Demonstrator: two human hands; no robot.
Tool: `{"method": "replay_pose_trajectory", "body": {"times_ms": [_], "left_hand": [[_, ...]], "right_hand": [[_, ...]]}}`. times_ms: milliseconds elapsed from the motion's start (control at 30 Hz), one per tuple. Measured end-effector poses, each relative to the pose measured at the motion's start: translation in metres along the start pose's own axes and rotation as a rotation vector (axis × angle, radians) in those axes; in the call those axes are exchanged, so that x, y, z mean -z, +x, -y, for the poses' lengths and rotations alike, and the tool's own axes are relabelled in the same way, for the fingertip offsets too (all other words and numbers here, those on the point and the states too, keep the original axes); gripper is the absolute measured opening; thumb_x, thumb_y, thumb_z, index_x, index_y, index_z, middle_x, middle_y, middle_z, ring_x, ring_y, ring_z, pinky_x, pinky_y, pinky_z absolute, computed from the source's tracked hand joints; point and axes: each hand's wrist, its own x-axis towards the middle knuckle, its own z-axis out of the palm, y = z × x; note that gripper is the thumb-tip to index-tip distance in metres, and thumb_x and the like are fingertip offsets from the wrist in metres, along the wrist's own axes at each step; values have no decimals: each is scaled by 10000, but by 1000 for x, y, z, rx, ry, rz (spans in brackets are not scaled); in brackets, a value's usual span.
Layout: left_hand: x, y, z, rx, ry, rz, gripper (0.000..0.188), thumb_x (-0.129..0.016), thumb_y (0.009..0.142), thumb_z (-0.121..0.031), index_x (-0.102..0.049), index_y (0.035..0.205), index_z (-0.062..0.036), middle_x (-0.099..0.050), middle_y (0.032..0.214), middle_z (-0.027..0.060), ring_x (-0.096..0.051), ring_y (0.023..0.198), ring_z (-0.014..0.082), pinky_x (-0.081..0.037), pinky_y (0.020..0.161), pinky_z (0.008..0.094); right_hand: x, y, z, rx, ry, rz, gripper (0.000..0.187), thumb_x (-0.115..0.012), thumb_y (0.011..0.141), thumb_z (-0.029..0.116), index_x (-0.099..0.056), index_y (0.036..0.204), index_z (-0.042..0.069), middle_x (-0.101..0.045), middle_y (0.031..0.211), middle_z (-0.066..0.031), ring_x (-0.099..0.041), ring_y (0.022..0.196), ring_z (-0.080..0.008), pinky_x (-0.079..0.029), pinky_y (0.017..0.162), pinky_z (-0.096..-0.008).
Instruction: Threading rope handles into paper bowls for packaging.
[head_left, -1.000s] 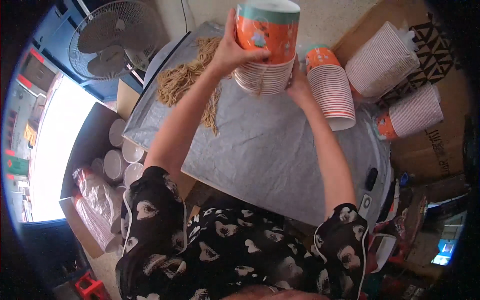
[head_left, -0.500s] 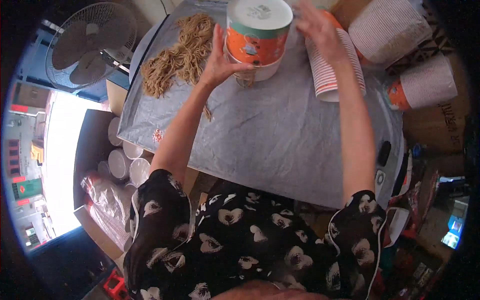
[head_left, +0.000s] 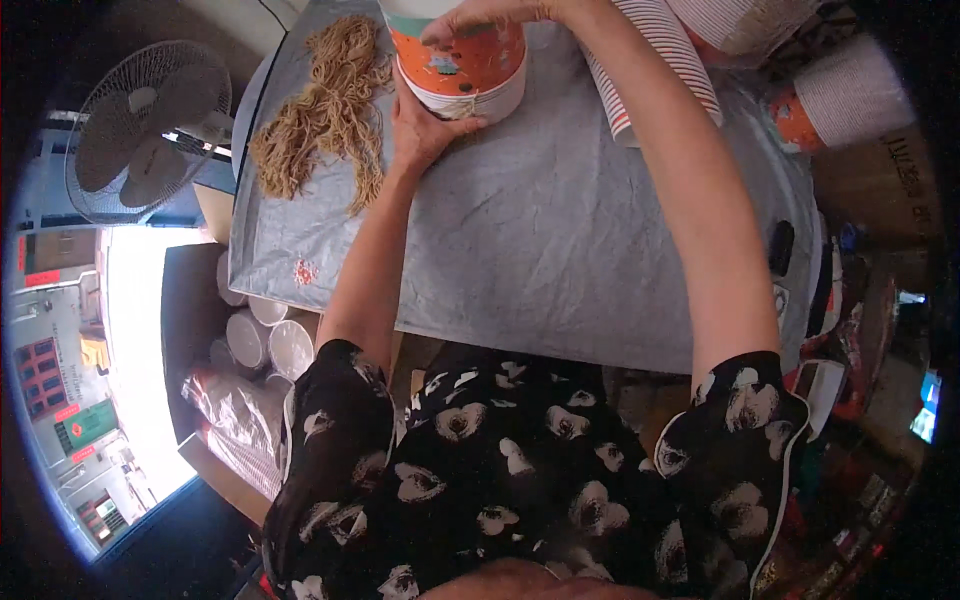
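Observation:
A short stack of large orange paper tubs point(head_left: 470, 62) with green bands sits upside down at the far middle of the table, its top partly cut off by the picture's edge. White rims show at its bottom, and a thin tan string crosses them in front. My left hand point(head_left: 428, 128) curves round the lower left of the stack, thumb along the front rim. My right hand point(head_left: 490, 14) reaches over from the right, its fingers bent against the upper side of the tub. To the left lies a loose heap of tan string point(head_left: 325, 120).
A long nested stack of tubs point(head_left: 650, 60) lies beneath my right forearm, with wrapped stacks point(head_left: 850, 95) beyond it. Grey sheeting point(head_left: 560, 240) covers the table. A fan point(head_left: 145, 130) stands at left, above a box of round white lids point(head_left: 290, 348). A black object point(head_left: 781, 247) lies near the right edge.
My right hand has come from the air on the right onto the upper tub. My left hand has slid lower, to the rims. The whole view has shifted, with the table higher in it.

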Motion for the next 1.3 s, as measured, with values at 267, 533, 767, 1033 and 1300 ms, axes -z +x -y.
{"method": "replay_pose_trajectory", "body": {"times_ms": [267,533,767,1033,1300], "left_hand": [[4,-3,4,-21,19,-32,1395,-961,493,-526,-165,1545,-75,-522,1444,134,-509,1337,323,-353,1129,487],[3,-5,-1,-56,65,-105,1319,-954,510,-513,-227,1523,-84,-530,1431,121,-521,1322,311,-358,1114,489],[4,-4,-6,-41,3,-64,1269,-973,487,-483,-276,1469,-86,-548,1385,104,-544,1284,314,-378,1094,487],[1,12,-4,-279,-203,-168,1446,-1014,522,-372,-74,1570,-45,-343,1551,185,-432,1393,316,-406,1144,454],[-7,9,6,-246,-364,-125,1275,-889,729,-461,-60,1580,3,-319,1551,222,-357,1437,333,-306,1194,440]], "right_hand": [[-14,2,4,-99,55,-35,1189,-927,556,532,-420,1501,19,-456,1469,-306,-425,1378,-453,-395,1136,-490],[-8,-10,22,-146,69,-59,1151,-916,567,479,-422,1487,-7,-467,1441,-291,-446,1349,-440,-408,1126,-469],[-10,-8,23,-188,17,-75,1162,-916,583,484,-404,1496,-20,-432,1475,-279,-423,1370,-430,-392,1143,-460],[-16,-8,20,-211,7,-87,1195,-915,580,502,-386,1493,-59,-411,1500,-277,-420,1373,-430,-390,1146,-457],[-15,-9,19,-206,-1,-92,1170,-909,588,502,-399,1480,-59,-411,1501,-275,-416,1379,-427,-386,1149,-454]]}}
